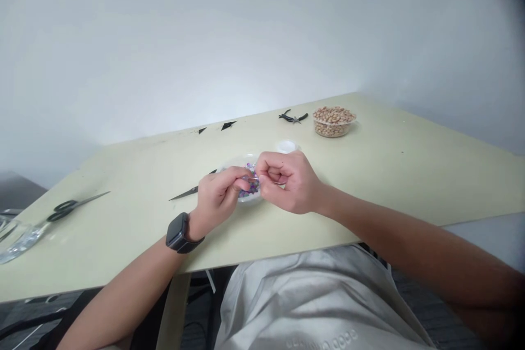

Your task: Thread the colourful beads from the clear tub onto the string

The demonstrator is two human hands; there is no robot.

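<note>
My left hand (217, 191), with a black smartwatch (179, 232) on its wrist, pinches a small purplish bead (246, 178) between thumb and forefinger. Close beside it, my right hand (291, 181) is closed in a pinch on a thin, light string (254, 179) that spans the short gap between the fingertips. Both hands are raised over a clear round bowl (223, 163) of small purple, blue and green beads (249, 191). The hands partly cover this bowl. How the string meets the bead is too small to make out.
Behind the right hand stands a small white container (287, 146). Farther back are black-handled pliers (293, 117) and a clear tub of tan beans (334, 121). Scissors (74, 208) and a clear plastic dish (20, 243) lie left; a dark blade (184, 193) shows beside my left hand.
</note>
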